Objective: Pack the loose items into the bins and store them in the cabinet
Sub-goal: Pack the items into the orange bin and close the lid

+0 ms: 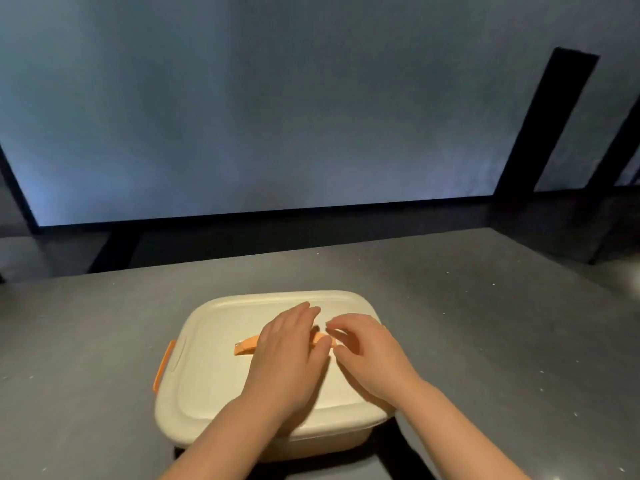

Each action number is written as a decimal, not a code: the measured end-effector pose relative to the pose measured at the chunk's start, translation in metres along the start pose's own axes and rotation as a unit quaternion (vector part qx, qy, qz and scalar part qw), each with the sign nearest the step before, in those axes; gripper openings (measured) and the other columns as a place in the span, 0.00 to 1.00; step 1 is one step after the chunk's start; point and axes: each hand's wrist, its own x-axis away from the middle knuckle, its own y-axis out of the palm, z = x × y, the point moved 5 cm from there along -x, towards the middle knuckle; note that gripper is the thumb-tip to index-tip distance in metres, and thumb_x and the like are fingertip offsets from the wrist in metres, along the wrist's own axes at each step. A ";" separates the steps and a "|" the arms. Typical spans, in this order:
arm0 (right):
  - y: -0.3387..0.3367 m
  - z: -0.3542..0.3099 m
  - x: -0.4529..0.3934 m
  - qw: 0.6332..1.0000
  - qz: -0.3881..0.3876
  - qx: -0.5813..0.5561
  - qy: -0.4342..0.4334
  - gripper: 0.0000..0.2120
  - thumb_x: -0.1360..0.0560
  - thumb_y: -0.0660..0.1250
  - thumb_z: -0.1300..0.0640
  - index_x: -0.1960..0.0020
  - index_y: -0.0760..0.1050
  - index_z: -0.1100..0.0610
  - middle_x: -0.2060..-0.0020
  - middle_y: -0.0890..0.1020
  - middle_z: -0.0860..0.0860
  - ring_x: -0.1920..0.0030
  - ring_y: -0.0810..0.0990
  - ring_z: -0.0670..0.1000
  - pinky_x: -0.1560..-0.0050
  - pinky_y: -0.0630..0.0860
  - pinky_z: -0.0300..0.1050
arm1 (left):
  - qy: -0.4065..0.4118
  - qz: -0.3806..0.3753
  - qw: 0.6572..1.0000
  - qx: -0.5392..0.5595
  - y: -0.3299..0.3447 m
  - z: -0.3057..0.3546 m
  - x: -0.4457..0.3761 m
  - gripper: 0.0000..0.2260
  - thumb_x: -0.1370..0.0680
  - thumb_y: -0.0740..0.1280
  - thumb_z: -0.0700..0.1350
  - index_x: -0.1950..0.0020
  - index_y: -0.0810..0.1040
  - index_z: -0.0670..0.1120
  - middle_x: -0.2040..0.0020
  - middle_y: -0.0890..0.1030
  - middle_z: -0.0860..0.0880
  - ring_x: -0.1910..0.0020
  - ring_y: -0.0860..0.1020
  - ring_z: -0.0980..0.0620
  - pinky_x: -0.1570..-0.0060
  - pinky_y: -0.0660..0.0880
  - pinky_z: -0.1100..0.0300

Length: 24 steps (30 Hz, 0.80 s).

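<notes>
Cream plastic bin (221,393), lid on, near desk (485,341) front edge. Likely rigid, smooth, a little slippery; weight unknowable, contents hidden. Best taken by orange lid handle (247,345) or under the rim at both sides; orange latch (162,367) on left end. Left hand (287,355) laid over handle, thumb possibly curled at it. Right hand (363,351) beside, fingers loosely bent, holding nothing. No readable writing or brand.
</notes>
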 end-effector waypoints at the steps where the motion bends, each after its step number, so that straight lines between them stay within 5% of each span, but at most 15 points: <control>1: -0.009 0.015 0.010 0.997 0.057 0.033 0.034 0.17 0.25 0.67 0.51 0.36 0.74 0.47 0.40 0.75 0.40 0.35 0.69 0.42 0.35 0.67 0.40 | 0.015 -0.013 1.000 -0.007 0.007 0.007 -0.005 0.21 0.20 0.54 0.57 0.26 0.59 0.57 0.24 0.58 0.58 0.26 0.56 0.55 0.28 0.52 0.58; 5: -0.012 0.051 0.042 0.949 0.145 -0.159 0.229 0.29 0.29 0.72 0.47 0.31 0.67 0.48 0.40 0.71 0.38 0.35 0.69 0.44 0.37 0.68 0.42 | 0.061 -0.068 0.987 -0.129 0.039 0.016 -0.013 0.24 0.20 0.48 0.61 0.25 0.55 0.58 0.22 0.53 0.56 0.23 0.48 0.53 0.27 0.44 0.51; 10: 0.008 0.055 0.045 0.861 0.080 -0.403 0.301 0.18 0.34 0.77 0.50 0.45 0.79 0.51 0.54 0.86 0.45 0.53 0.84 0.46 0.46 0.80 0.48 | 0.060 -0.072 0.978 -0.186 0.045 0.013 -0.013 0.34 0.29 0.33 0.64 0.25 0.56 0.58 0.23 0.54 0.56 0.24 0.51 0.52 0.29 0.47 0.50; 17: 0.000 0.054 0.043 0.883 0.147 -0.374 0.244 0.20 0.35 0.79 0.59 0.48 0.78 0.45 0.54 0.85 0.42 0.54 0.83 0.41 0.53 0.79 0.39 | 0.051 -0.080 0.977 -0.192 0.047 0.013 -0.012 0.34 0.29 0.33 0.64 0.25 0.55 0.58 0.23 0.55 0.56 0.24 0.52 0.52 0.29 0.49 0.50; 24: -0.003 0.055 0.042 0.910 0.154 -0.308 0.229 0.21 0.34 0.78 0.58 0.43 0.80 0.47 0.55 0.85 0.40 0.53 0.83 0.40 0.49 0.79 0.41 | 0.052 -0.082 0.975 -0.199 0.048 0.013 -0.012 0.33 0.28 0.35 0.63 0.25 0.56 0.58 0.23 0.56 0.56 0.25 0.53 0.52 0.30 0.51 0.50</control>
